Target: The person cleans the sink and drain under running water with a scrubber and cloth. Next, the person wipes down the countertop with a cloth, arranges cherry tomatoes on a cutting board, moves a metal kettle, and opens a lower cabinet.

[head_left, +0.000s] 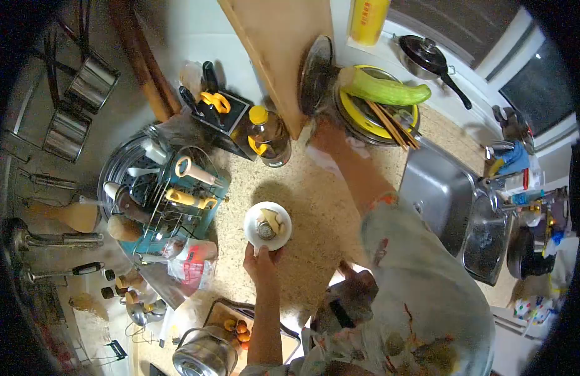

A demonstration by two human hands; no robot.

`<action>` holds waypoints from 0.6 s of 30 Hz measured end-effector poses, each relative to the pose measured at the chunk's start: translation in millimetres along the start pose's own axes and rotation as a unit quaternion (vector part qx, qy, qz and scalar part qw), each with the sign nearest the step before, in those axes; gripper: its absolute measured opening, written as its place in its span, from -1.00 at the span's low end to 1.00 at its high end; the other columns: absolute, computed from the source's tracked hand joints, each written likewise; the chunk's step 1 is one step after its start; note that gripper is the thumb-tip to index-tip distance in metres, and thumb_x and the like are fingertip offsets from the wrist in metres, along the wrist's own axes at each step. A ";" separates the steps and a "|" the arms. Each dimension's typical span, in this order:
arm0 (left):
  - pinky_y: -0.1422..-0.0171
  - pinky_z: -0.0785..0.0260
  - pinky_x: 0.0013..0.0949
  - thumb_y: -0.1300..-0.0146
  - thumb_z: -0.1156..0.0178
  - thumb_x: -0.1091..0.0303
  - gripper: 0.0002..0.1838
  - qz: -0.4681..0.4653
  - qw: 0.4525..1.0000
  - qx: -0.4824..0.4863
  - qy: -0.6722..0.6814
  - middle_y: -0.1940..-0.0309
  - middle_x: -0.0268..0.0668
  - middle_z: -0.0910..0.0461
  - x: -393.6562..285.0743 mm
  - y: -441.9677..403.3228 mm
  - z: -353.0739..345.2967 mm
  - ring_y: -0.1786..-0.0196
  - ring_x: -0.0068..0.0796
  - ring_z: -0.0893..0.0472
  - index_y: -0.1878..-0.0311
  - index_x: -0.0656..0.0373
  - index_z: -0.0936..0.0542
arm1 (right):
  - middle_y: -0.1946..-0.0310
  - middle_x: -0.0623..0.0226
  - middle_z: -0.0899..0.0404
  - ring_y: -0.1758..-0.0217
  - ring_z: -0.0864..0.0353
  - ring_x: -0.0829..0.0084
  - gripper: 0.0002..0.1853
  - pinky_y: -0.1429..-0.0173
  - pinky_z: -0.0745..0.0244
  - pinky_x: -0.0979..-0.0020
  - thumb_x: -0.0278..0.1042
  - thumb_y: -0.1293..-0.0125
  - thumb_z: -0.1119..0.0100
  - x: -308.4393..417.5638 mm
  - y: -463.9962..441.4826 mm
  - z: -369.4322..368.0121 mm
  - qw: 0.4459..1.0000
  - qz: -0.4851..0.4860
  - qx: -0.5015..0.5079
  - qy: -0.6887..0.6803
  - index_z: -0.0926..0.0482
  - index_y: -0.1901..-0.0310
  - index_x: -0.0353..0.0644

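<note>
My left hand (261, 262) grips the near rim of a small white bowl (288, 229), held over the speckled counter. Inside lie pale yellowish pieces (272, 218) and a small round grey thing with a dotted surface (265, 230). Stretched toward the back of the counter, my right hand (329, 135) presses on a crumpled white cloth (323, 160), by the foot of an upright wooden board (283, 56). Its fingers are blurred and partly hidden, but the cloth bunches around them. A bottle with a yellow cap (269, 135) stands left of this hand.
A long green gourd (387, 88) and chopsticks (390, 125) rest on a yellow-rimmed plate (359, 122). Right of it is a steel sink (437, 185). At left stand a knife block (230, 119) and a utensil rack (196, 207); a steel pot (205, 354) is near the front.
</note>
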State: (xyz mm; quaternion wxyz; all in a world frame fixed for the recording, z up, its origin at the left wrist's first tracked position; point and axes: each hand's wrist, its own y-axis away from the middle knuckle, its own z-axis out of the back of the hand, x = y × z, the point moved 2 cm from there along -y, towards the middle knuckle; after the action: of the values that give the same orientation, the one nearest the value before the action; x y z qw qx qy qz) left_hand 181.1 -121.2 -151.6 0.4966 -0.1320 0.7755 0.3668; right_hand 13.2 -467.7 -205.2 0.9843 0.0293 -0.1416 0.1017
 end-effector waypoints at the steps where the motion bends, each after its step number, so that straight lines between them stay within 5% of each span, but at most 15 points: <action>1: 0.07 -0.66 -0.20 -0.30 0.15 0.62 -0.57 -0.001 1.000 0.014 0.009 0.01 -0.02 -0.52 -0.6 3.0 -2.1 0.10 -0.19 -0.65 -0.25 0.40 -0.35 | -0.36 -0.06 -0.21 -0.44 -0.17 -0.02 -0.26 -0.44 -0.10 -0.08 -0.21 -0.13 -0.08 -0.1 11.6 2.4 1.000 0.007 0.018 -0.014 -0.19 -0.36 -0.28; 8: 0.02 -0.64 -0.17 -0.27 0.11 0.59 -0.54 -0.005 0.996 0.085 0.030 -0.04 0.00 -0.51 6.5 -0.3 -10.9 0.05 -0.15 -0.65 -0.27 0.38 -0.34 | -0.40 0.01 -0.16 -0.44 -0.16 0.00 -0.23 -0.43 -0.11 -0.09 -0.40 -0.06 -0.09 4.2 179.4 -16.6 0.982 0.155 -0.096 0.047 -0.16 -0.39 -0.25; 10: 0.02 -0.64 -0.18 -0.25 0.08 0.61 -0.53 -0.011 0.998 0.063 0.023 -0.03 -0.01 -0.52 6.8 -1.5 -17.4 0.03 -0.16 -0.64 -0.26 0.39 -0.35 | -0.49 0.19 0.01 -0.56 0.08 0.16 -0.31 -0.42 -0.09 -0.18 -0.27 -0.22 -0.01 8.8 174.2 -8.7 0.987 0.155 0.040 0.011 -0.14 -0.41 -0.14; 13: 0.02 -0.65 -0.18 -0.24 0.07 0.61 -0.55 -0.022 0.999 0.030 0.032 0.01 -0.02 -0.54 16.1 -6.8 -21.6 0.06 -0.16 -0.65 -0.23 0.41 -0.37 | -0.50 0.24 0.03 -0.56 0.10 0.22 -0.31 -0.42 -0.09 -0.15 -0.22 -0.24 -0.02 16.9 102.8 -16.5 0.980 0.187 0.062 0.037 -0.13 -0.42 -0.12; 15: 0.04 -0.65 -0.19 -0.25 0.07 0.60 -0.57 -0.015 1.000 0.012 0.002 0.01 -0.03 -0.54 11.7 -6.7 -29.8 0.08 -0.17 -0.66 -0.22 0.42 -0.38 | -0.29 0.20 -0.35 -0.37 -0.26 0.17 -0.38 -0.30 -0.29 0.01 -0.25 -0.04 -0.10 25.9 60.9 -13.6 0.965 0.247 -0.088 -0.015 -0.41 -0.22 -0.16; 18: 0.07 -0.66 -0.22 -0.27 0.07 0.59 -0.59 0.011 0.999 -0.014 -0.044 0.02 -0.03 -0.55 12.2 -8.1 -32.1 0.13 -0.19 -0.67 -0.20 0.43 -0.40 | -0.29 0.21 -0.35 -0.34 -0.30 0.21 -0.46 -0.27 -0.31 -0.05 -0.19 -0.08 -0.11 39.2 26.9 -18.6 0.965 0.239 -0.105 0.002 -0.49 -0.16 -0.14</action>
State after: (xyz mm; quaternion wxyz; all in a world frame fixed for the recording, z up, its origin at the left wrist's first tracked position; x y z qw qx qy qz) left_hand 158.3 -147.4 -158.1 0.5243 -0.1145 0.7491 0.3883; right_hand 49.5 -432.2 -211.1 0.9293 -0.1089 -0.1522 0.3185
